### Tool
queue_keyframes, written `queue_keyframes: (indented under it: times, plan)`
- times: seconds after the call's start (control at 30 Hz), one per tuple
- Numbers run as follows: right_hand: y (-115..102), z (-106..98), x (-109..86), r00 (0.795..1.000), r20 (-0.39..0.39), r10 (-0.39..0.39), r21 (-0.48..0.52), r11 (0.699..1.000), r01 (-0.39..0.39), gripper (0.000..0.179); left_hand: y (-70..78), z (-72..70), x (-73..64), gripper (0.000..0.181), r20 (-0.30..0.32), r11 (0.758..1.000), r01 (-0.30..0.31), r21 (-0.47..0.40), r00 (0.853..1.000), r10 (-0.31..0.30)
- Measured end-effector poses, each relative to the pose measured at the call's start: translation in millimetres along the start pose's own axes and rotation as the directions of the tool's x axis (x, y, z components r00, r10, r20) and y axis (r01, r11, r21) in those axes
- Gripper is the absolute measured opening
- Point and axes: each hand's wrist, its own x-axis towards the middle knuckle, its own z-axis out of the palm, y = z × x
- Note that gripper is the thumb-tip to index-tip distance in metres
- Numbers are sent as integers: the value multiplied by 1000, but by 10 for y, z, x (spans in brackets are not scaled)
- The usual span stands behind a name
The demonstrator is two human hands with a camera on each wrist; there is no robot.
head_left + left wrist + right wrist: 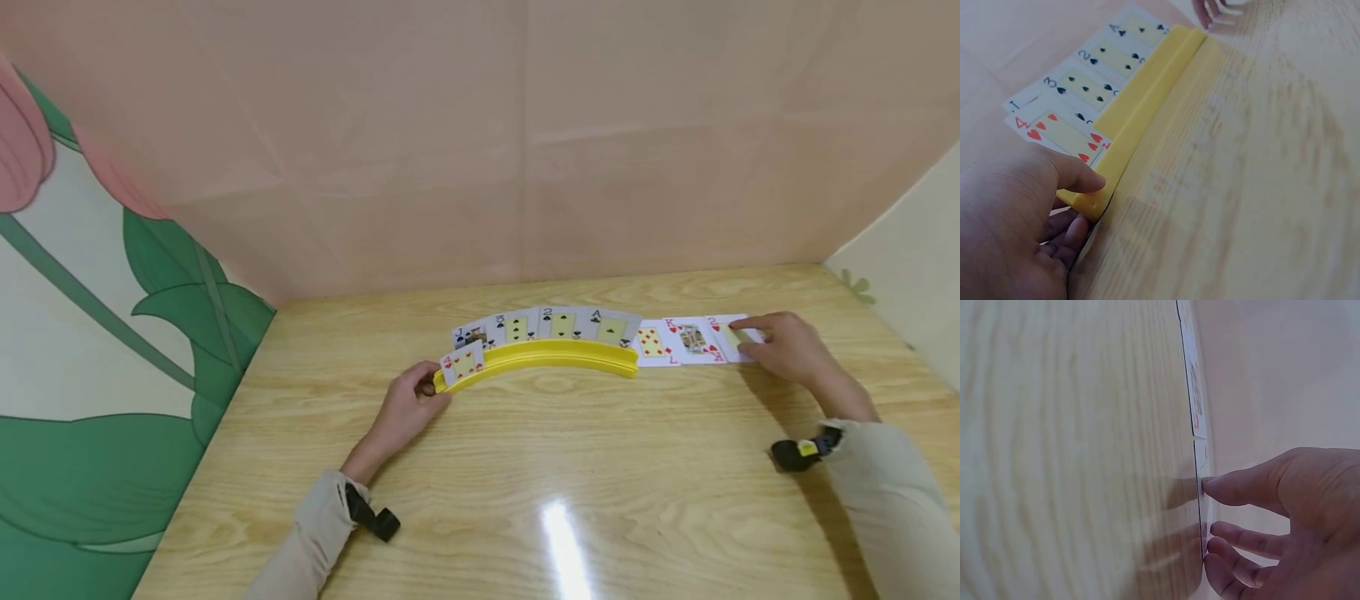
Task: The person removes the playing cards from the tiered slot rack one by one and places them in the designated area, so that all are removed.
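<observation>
A curved yellow card holder [558, 357] stands on the table. My left hand [408, 404] grips its left end, thumb in front and fingers at the end and beneath. A four of hearts [1060, 134] leans in the front slot, partly covering a jack [468, 333]. Behind stand a three of spades [516, 327], a two of spades [562, 322] and a black ace [613, 327]. My right hand [787, 354] touches a red two [723, 337] lying flat on the table, thumb and fingertips on its face. The fingers partly hide that card.
Beside the red two lie a king of hearts [692, 340] and a diamond card [651, 343], its left part behind the holder. A pinkish wall covering [525, 150] rises at the table's back edge. A wall with painted leaves [172, 283] stands on the left.
</observation>
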Motion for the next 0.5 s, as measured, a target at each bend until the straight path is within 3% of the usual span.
queue_keyframes:
  times: [0.27, 0.5]
  plan:
    - [-29, -88, -12, 996, 22, 84, 19, 996, -85, 35, 6, -7, 4, 37, 0, 1000, -7, -3, 1000, 7]
    - [-204, -202, 16, 997, -19, 80, 36, 996, -80, 30, 7, -12, 10, 36, 4, 1000, -16, -2, 1000, 16]
